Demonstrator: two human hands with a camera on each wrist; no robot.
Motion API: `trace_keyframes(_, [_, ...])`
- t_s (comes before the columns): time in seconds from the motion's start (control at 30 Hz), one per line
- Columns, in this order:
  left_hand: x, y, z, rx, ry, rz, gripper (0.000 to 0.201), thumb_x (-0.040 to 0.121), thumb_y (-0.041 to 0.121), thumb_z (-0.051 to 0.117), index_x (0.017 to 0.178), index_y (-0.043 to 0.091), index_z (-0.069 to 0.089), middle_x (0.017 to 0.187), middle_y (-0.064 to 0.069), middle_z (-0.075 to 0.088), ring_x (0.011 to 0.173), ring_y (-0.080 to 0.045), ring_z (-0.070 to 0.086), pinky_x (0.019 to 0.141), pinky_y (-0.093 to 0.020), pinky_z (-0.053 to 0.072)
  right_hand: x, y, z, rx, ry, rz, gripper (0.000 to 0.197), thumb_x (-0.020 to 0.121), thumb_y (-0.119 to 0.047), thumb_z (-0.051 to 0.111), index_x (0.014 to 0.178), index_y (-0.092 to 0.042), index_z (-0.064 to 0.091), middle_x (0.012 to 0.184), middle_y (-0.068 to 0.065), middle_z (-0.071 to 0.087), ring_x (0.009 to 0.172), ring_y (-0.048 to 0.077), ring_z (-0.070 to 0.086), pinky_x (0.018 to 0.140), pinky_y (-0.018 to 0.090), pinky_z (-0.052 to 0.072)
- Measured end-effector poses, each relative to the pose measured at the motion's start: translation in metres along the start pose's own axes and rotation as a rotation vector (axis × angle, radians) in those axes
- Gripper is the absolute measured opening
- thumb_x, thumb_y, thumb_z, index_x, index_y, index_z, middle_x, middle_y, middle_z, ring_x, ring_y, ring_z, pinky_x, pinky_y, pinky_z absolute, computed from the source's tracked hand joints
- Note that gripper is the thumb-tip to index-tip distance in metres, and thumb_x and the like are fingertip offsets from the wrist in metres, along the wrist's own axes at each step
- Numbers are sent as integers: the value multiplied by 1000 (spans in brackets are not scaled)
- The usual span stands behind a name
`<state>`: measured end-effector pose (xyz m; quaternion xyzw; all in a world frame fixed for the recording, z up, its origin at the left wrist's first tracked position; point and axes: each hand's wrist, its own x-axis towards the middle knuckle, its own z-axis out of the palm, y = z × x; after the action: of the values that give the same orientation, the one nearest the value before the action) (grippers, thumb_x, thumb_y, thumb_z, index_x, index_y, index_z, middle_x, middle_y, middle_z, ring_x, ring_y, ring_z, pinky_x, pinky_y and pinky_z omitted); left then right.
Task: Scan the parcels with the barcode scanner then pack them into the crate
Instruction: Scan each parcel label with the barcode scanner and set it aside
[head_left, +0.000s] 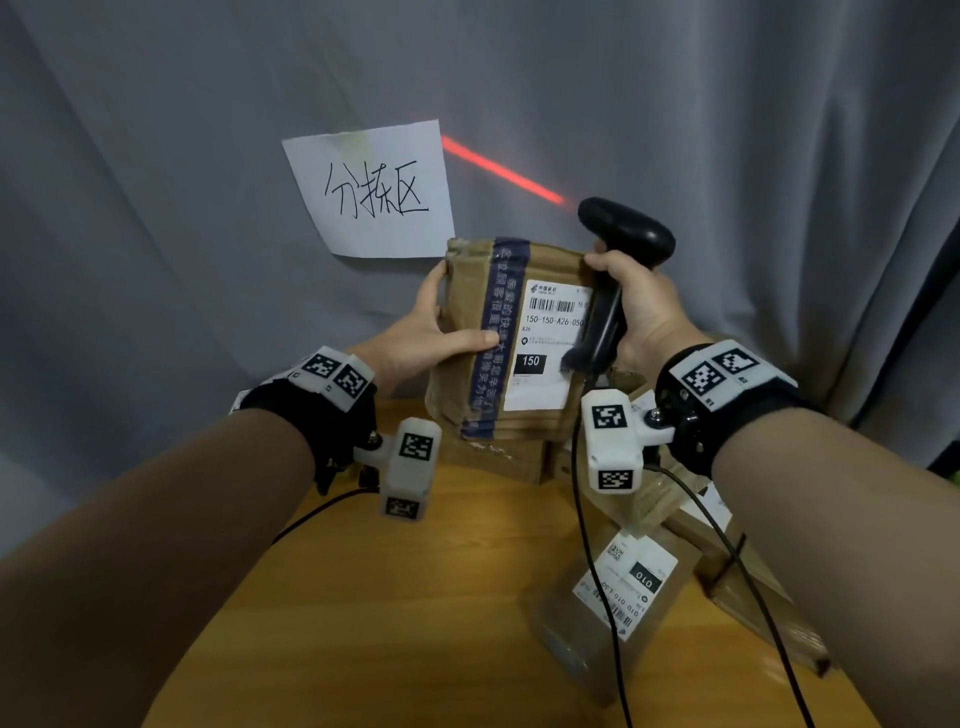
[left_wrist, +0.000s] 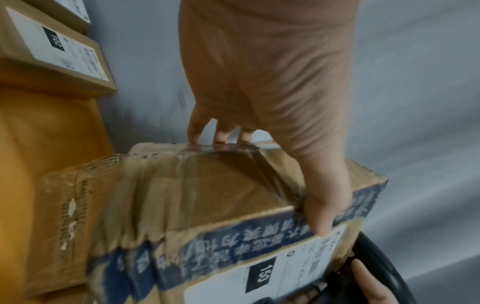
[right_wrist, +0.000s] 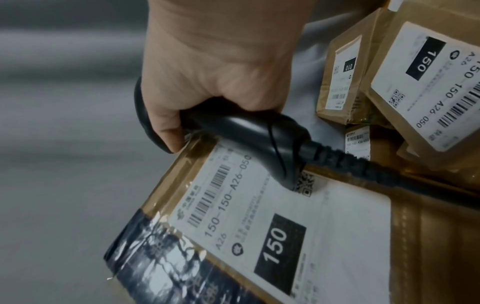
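A worn cardboard parcel (head_left: 514, 338) with blue tape and a white label reading 150 is held up above the wooden table (head_left: 363, 597). My left hand (head_left: 431, 332) grips its left side, thumb on the front and fingers behind; the left wrist view shows the parcel (left_wrist: 207, 195) pinched by that hand (left_wrist: 285, 144). My right hand (head_left: 639, 306) grips the black barcode scanner (head_left: 623, 234) by its handle, next to the parcel's right edge. In the right wrist view the scanner (right_wrist: 254, 135) lies over the label (right_wrist: 272, 216). A red scan line (head_left: 501, 169) falls on the curtain, not on the label.
Several more labelled cardboard parcels (head_left: 623, 587) lie on the table below and right of my hands; others (right_wrist: 420, 82) show in the right wrist view. The scanner cable (head_left: 587, 545) hangs down across them. A paper sign (head_left: 371, 189) hangs on the grey curtain. No crate is visible.
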<state>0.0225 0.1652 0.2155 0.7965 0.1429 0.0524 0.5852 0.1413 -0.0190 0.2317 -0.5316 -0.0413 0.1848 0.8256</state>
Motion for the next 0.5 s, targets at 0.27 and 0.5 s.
trace_keyframes(0.27, [8, 3, -3, 63, 48, -137, 99, 77, 32, 78, 148, 34, 10, 124, -7, 58, 98, -14, 62, 70, -27, 49, 4, 10, 2, -115, 52, 51, 14, 84, -15, 69, 95, -13, 59, 81, 5, 68, 78, 23, 69, 77, 39, 59])
trace_keyframes(0.5, [10, -34, -3, -85, 212, -282, 91, 80, 40, 73, 148, 31, 13, 127, -8, 54, 90, -16, 58, 63, -33, 49, 2, -6, -14, -563, -36, -29, 17, 86, -22, 70, 94, -10, 60, 68, 10, 63, 53, 20, 62, 58, 31, 54])
